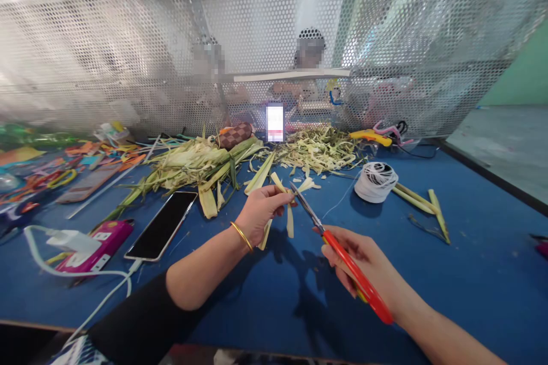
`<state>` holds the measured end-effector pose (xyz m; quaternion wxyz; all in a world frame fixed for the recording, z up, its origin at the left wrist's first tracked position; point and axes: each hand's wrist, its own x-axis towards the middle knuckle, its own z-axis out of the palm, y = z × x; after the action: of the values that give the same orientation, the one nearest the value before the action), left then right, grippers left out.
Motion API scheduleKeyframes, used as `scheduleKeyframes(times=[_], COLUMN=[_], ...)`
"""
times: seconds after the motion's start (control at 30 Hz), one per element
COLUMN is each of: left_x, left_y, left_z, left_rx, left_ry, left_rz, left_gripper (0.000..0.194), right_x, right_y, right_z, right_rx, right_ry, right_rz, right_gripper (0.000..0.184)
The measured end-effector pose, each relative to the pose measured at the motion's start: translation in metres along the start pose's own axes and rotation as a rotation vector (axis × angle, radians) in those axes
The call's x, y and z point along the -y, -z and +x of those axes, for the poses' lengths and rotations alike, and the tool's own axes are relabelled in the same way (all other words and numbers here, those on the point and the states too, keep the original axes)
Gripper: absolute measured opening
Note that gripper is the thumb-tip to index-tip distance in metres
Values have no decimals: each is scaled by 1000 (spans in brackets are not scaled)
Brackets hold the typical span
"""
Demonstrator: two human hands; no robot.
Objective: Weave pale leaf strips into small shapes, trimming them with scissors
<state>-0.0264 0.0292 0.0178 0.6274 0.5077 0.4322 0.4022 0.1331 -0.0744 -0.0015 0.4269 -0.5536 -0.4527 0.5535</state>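
Note:
My left hand [263, 211] pinches a folded strip of pale corn husk [290, 221] between thumb and fingers, with its ends sticking out above and below. In my right hand [355, 256] are scissors [351, 268] with red handles, their blades pointing up and left. The blade tips meet the husk right by my left fingertips; the blades look nearly closed. A spool of white string [375, 182] stands beyond my right hand, a thin thread trailing from it. Behind my left hand lie loose husk pieces [262, 174].
A big husk pile [188, 162] lies back left, and shredded husk [321, 148] back right. A phone [165, 225] and a purple power strip [100, 245] with a cable sit at left. Stalk pieces [439, 217] lie right. A perforated metal screen [149, 63] stands behind, with people beyond.

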Motion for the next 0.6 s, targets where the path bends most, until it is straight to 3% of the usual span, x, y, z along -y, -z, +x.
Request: scheduleKeyframes(times=[0.2, 0.43, 0.6], left_x=[0, 4, 4], left_y=[-1, -1, 2], left_z=[1, 2, 5], left_rx=[-23, -31, -20], left_ry=[-10, -11, 12], left_rz=[41, 48, -11], left_gripper=[17, 17, 18], right_x=[-2, -7, -4], right_y=[-2, -7, -7], right_z=[0, 0, 2], right_rx=[-13, -38, -154], right_ry=[56, -15, 15], right_rz=[-32, 30, 58], right_gripper=[46, 47, 52])
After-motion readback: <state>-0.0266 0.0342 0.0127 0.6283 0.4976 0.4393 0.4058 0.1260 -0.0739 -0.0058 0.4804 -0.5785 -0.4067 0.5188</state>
